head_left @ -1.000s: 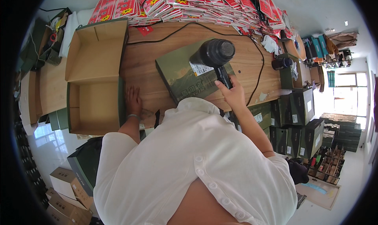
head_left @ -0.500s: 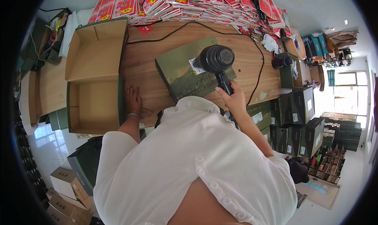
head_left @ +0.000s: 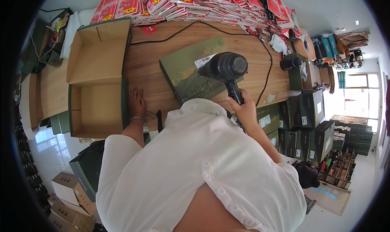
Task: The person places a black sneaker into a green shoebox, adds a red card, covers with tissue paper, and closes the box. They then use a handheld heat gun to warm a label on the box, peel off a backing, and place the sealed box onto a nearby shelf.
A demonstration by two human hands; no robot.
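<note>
My right hand (head_left: 245,108) is wrapped round the handle of a black hair dryer (head_left: 227,66). The dryer hangs over a closed dark green shoebox (head_left: 185,75), its nozzle turned left beside a white label (head_left: 203,61) on the lid. Part of the lid's right side is hidden behind the dryer. My left hand (head_left: 137,102) lies flat on the wooden table (head_left: 146,61), fingers stretched out and nothing held. Just left of it stands an open box (head_left: 97,108) with a bare brown inside, its lid folded back.
Stacks of red printed packets (head_left: 191,8) line the table's far edge. A black cord (head_left: 266,81) loops across the tabletop. At the right stand a dark cup (head_left: 290,64) and stacked dark shoeboxes (head_left: 310,106). Brown cartons (head_left: 67,191) sit on the floor at lower left.
The hair dryer has shifted slightly to the right and nearer me, with my right hand moving along. My left hand has stayed in place.
</note>
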